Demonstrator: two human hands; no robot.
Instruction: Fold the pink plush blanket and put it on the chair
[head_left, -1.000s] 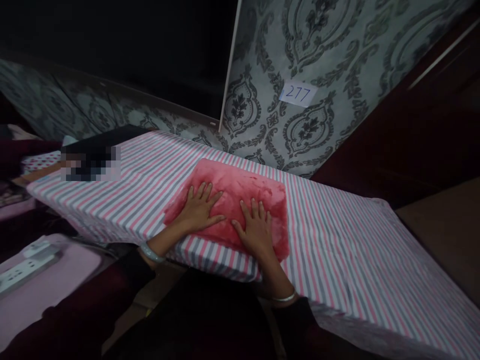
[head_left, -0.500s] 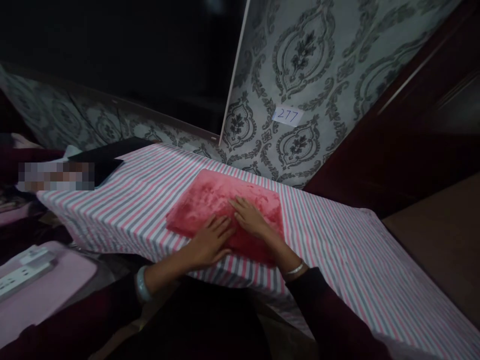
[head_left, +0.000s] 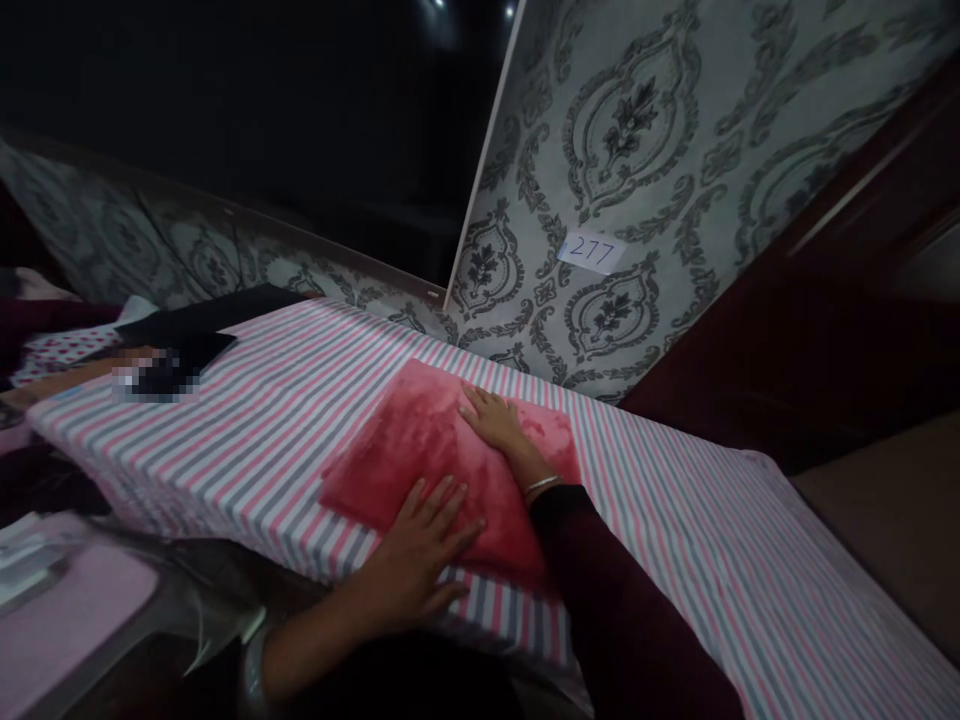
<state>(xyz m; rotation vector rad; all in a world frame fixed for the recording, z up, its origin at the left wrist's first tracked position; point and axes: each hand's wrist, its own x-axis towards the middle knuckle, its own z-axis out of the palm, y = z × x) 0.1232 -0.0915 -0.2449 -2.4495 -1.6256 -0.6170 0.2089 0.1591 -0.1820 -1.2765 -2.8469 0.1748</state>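
A flat, rectangular piece of red-pink plush fabric [head_left: 382,450] lies on the striped tablecloth [head_left: 247,440]; whether it is a folded cloth or a thin cushion cover I cannot tell. My right hand [head_left: 491,418] rests flat near its far edge, fingers stretched out. Closer to me, my left hand [head_left: 427,540] lies with spread fingers on the near part of the plush, its thumb by the front edge. Neither hand grips anything. The forearms hide some of the fabric's right and near sides.
A large dark television screen [head_left: 300,130] hangs behind the table. On the patterned wall is a paper label [head_left: 591,251] reading 277. At far left, another person's arm [head_left: 82,378] reaches over the table near a black item [head_left: 206,350]. A pink surface [head_left: 90,600] stands at lower left.
My right hand has slid away from me toward the plush's far edge, and my left hand sits nearer its front. The hands are farther apart. The view has shifted slightly.
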